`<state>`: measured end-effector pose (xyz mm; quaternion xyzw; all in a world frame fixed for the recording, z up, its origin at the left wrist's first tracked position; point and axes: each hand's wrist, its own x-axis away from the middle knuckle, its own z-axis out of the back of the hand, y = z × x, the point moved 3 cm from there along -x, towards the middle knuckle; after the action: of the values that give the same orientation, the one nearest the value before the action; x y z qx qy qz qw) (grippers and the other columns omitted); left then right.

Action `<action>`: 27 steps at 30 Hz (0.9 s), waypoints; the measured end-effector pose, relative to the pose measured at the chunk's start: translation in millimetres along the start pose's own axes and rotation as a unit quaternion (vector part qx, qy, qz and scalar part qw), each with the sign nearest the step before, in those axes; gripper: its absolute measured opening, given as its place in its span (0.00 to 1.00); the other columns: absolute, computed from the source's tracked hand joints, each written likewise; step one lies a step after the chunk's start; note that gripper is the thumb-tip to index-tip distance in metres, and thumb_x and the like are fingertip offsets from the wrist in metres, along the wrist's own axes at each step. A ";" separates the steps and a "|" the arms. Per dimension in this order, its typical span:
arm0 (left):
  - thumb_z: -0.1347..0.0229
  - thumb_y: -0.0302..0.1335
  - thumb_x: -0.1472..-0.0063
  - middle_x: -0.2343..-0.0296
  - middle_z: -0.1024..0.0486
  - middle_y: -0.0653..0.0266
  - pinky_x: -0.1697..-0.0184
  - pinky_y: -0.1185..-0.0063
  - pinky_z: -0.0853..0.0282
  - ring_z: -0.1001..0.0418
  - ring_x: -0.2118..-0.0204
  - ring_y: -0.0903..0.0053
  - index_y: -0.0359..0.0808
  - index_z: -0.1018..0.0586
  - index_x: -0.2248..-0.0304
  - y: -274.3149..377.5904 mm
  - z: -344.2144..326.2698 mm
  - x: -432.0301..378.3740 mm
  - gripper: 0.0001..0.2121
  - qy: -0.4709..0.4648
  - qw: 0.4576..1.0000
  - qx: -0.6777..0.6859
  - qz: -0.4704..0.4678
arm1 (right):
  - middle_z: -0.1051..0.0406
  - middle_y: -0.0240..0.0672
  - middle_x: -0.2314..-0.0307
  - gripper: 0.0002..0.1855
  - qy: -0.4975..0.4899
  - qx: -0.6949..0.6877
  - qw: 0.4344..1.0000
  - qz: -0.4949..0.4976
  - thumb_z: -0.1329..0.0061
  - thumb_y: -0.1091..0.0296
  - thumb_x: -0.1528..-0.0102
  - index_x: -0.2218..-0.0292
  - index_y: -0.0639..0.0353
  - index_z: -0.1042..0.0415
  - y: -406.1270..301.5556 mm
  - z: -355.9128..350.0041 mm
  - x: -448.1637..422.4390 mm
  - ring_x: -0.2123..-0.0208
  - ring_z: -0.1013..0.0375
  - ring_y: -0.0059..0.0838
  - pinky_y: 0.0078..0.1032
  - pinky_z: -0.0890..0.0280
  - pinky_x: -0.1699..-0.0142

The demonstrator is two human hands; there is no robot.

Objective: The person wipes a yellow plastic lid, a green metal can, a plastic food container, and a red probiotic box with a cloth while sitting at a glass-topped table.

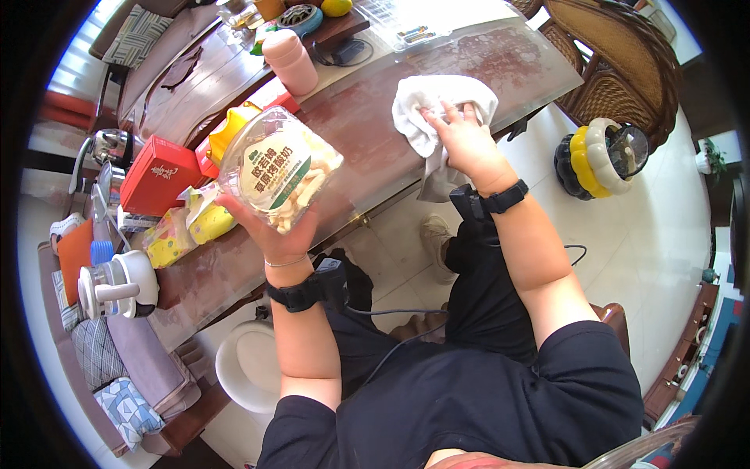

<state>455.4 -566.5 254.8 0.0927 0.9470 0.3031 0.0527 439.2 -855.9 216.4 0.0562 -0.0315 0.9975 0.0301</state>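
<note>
My left hand (285, 231) grips a clear plastic tub (275, 167) of pale snack pieces from below, tilted above the table. A printed label covers much of its front. On the right, my right hand (463, 138) presses on a crumpled white cloth (413, 111), with the fingers spread over it. Part of the cloth hangs down over the near edge of the table (363, 138). The glossy table top has cloudy, reddish patches.
Left of the tub stand a red box (161, 176), yellow packets (211, 221) and a white kettle-like appliance (120, 284). A pink bottle (290, 61) is behind it; batteries (416, 34) lie at the far side. A wicker chair (621, 58) and a white stool (249, 366) flank the table.
</note>
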 end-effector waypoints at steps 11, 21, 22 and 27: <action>0.58 0.65 0.50 0.44 0.44 0.63 0.43 0.54 0.51 0.46 0.43 0.61 0.46 0.47 0.42 -8.2 23.9 -0.7 0.42 0.049 0.991 -0.115 -0.047 | 0.28 0.36 0.69 0.16 0.129 -0.724 0.676 -0.041 0.59 0.70 0.49 0.60 0.68 0.30 72.8 71.9 -3.0 0.67 0.27 0.30 0.26 0.33 0.64; 0.58 0.59 0.45 0.48 0.39 0.61 0.43 0.64 0.45 0.39 0.46 0.65 0.36 0.43 0.44 -17.5 -21.2 -4.9 0.39 -0.007 0.998 0.052 0.025 | 0.34 0.41 0.54 0.24 0.182 -0.892 0.404 0.092 0.58 0.66 0.44 0.47 0.63 0.43 20.6 85.8 24.0 0.55 0.30 0.35 0.31 0.33 0.51; 0.57 0.57 0.44 0.47 0.40 0.59 0.43 0.65 0.45 0.41 0.45 0.63 0.36 0.44 0.44 -17.2 -27.7 -5.1 0.38 -0.026 1.000 0.013 0.010 | 0.33 0.41 0.55 0.24 0.140 -0.923 0.346 0.094 0.59 0.66 0.44 0.48 0.64 0.43 -3.8 96.8 31.9 0.56 0.30 0.35 0.31 0.34 0.51; 0.57 0.48 0.41 0.50 0.37 0.56 0.48 0.72 0.37 0.34 0.50 0.68 0.31 0.45 0.45 -19.6 -38.1 -10.0 0.33 -0.153 0.975 -0.123 -0.102 | 0.37 0.49 0.53 0.28 0.167 -0.632 0.726 0.213 0.48 0.58 0.54 0.53 0.62 0.34 -93.0 93.1 63.2 0.52 0.36 0.46 0.39 0.40 0.49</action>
<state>456.4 -605.7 274.6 0.0337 0.8874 0.3927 0.2391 392.7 -765.8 321.4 -0.1519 -0.6606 0.7198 -0.1496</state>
